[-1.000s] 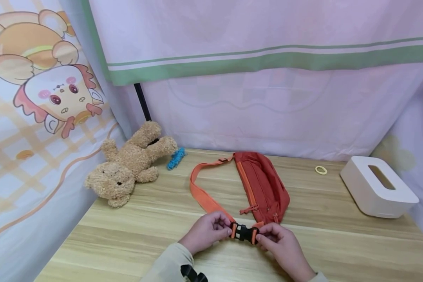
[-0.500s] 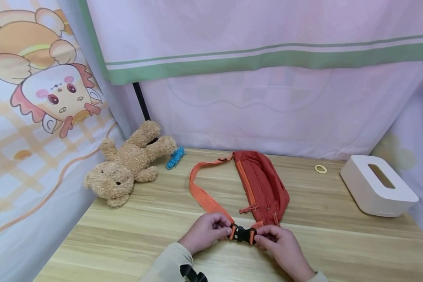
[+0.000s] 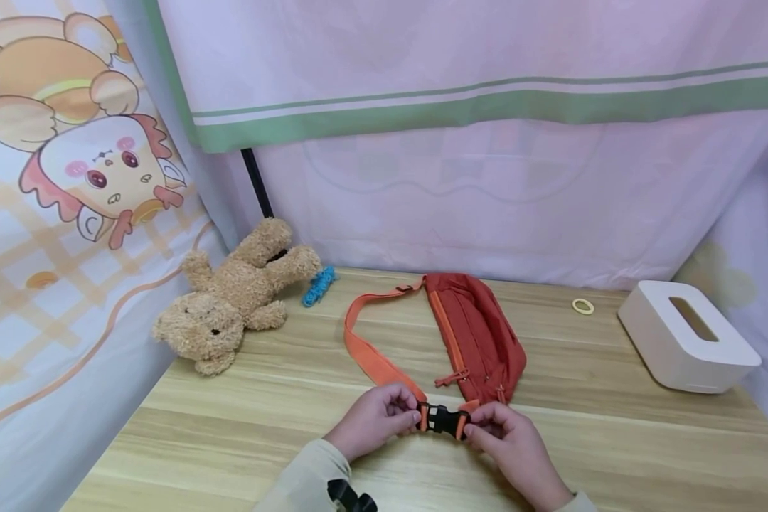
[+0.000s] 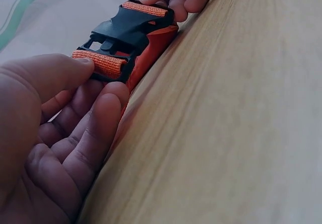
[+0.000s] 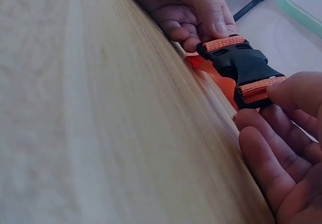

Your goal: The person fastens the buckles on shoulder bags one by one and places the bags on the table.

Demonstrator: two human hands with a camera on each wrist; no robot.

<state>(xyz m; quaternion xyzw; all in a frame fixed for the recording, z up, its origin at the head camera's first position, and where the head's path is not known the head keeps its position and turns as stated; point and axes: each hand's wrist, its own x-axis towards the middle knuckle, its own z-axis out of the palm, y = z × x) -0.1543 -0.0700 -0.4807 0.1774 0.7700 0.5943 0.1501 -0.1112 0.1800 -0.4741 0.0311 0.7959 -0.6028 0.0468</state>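
Note:
A rust-red waist bag with an orange strap lies on the wooden table. Its black plastic buckle sits joined between my hands, just above the table near the front. My left hand pinches the buckle's left end at the orange webbing, thumb on top. My right hand pinches the right end the same way.
A tan teddy bear lies at the back left beside a small blue item. A white tissue box stands at the right, with a yellow ring near it. Curtains wall in the table on three sides.
The two buckle halves have come closer together and now look joined. Both hands stayed in place, shifting only slightly.

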